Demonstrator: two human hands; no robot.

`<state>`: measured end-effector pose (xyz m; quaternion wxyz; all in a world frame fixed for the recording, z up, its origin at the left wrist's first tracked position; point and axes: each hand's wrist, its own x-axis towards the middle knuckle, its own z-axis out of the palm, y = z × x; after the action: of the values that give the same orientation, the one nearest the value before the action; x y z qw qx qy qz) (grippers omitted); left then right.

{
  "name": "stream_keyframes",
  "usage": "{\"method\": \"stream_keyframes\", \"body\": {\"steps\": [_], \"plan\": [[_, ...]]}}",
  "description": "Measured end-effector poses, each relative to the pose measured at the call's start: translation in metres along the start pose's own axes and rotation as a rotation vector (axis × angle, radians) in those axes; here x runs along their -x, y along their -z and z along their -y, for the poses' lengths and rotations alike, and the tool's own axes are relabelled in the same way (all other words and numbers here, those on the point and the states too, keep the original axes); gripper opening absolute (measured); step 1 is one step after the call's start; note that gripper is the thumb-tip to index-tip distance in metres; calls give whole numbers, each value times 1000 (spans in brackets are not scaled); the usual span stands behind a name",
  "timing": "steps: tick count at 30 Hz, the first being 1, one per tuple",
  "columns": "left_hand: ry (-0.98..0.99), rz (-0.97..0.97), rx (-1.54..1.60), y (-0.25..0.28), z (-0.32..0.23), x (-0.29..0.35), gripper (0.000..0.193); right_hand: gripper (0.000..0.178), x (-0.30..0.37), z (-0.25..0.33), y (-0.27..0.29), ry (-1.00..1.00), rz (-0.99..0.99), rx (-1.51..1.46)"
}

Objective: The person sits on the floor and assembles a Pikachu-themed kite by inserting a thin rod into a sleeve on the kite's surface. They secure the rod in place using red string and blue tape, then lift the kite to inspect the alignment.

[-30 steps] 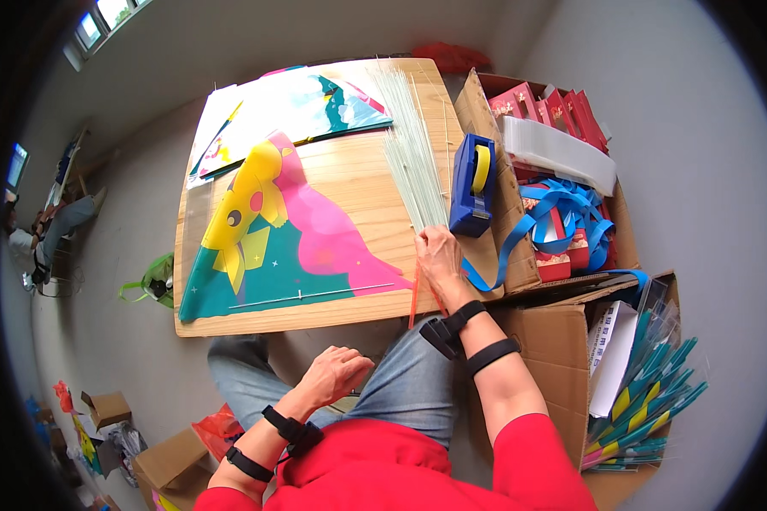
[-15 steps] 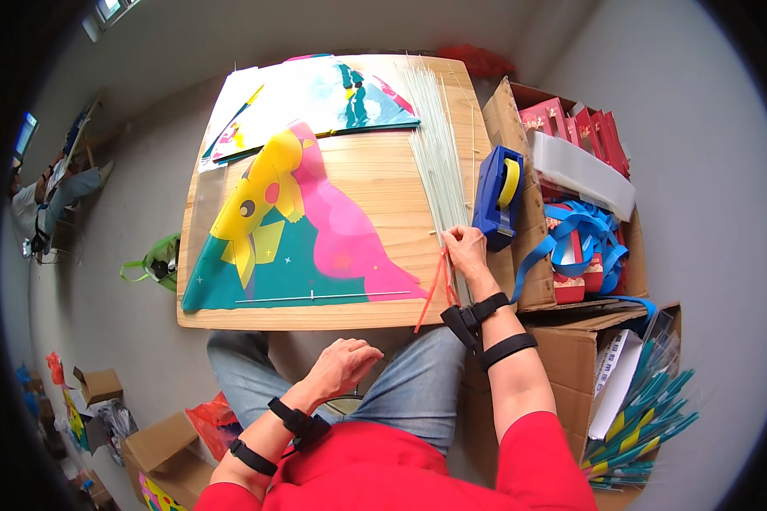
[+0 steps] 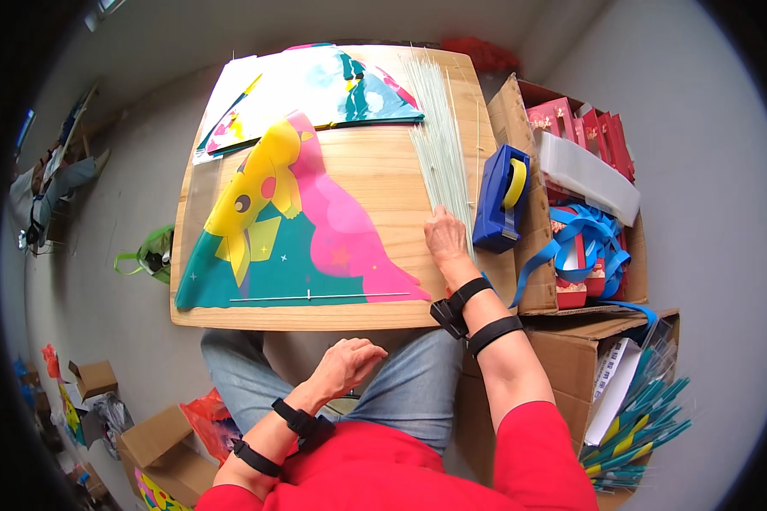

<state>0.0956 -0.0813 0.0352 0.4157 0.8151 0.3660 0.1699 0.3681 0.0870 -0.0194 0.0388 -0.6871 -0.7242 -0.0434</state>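
Observation:
My right hand is closed at the near end of a bundle of thin whitish rods that runs along the right side of the wooden table. Its fingertips are partly hidden behind the hand. Over my lap, clear of the tabletop, my left hand is loosely curled, with nothing visible in it. Between the hands and the stack lies a kite sail printed in teal, pink and yellow with a cartoon creature. One thin white rod lies across its lower part.
Glossy printed sails are stacked at the table's far side. A blue tape dispenser stands at the right edge. Cartons beside it hold red boxes, blue ribbon and rolled teal bundles. Another person sits far left.
My right hand has moved up and slightly left along the rods. The orange-red strips that hung by it are out of sight. My left hand stays almost still.

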Motion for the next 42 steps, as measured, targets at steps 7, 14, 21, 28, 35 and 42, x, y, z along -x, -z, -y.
{"method": "stream_keyframes", "body": {"steps": [7, 14, 21, 28, 35, 42], "plan": [[50, -29, 80, 3, 6, 0, 12, 4, -2, -4, 29, -4, -199, -712], [328, -151, 672, 3, -8, -52, 29, 7, 6, -9, 59, -277, -230, -1392], [414, -26, 1132, 5, -58, -97, 35, 11, 117, 40, 94, -277, -497, -1144], [514, 217, 1024, -46, -82, -33, 22, 10, 230, 54, 103, -566, -426, -1151], [529, 216, 1004, -73, -86, -31, 22, 11, 248, 34, 91, -509, -392, -1132], [510, 169, 967, -79, -86, -52, 22, 12, 231, 19, 90, -438, -407, -1133]]}}
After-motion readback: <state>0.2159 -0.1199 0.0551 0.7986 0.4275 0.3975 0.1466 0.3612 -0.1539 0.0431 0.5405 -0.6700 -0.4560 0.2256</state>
